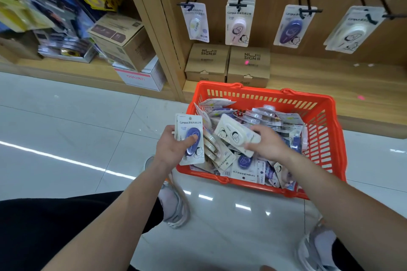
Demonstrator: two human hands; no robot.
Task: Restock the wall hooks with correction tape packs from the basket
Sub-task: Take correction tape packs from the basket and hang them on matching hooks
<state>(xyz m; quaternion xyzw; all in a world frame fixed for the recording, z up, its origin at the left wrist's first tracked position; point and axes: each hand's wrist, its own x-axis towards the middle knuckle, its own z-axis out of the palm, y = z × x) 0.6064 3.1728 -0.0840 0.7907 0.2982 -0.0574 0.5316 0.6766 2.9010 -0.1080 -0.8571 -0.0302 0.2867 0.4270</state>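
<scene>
An orange basket (323, 138) on the floor holds several correction tape packs in a loose pile. My left hand (171, 149) grips a small stack of purple packs (190, 138) upright at the basket's left rim. Over the pile, my right hand (267, 142) holds a white pack (233, 133) lying tilted. On the wooden wall above, black hooks carry a yellow-white pack (196, 23), pink packs (239, 23), a purple pack (293, 26) and white packs (353, 31).
Two brown NU SIGN boxes (228, 65) stand on the low shelf behind the basket. At the left, cardboard boxes (123, 42) and stationery fill another shelf. Glossy white floor tiles (66, 127) surround the basket. My grey shoes (176, 204) are near its front.
</scene>
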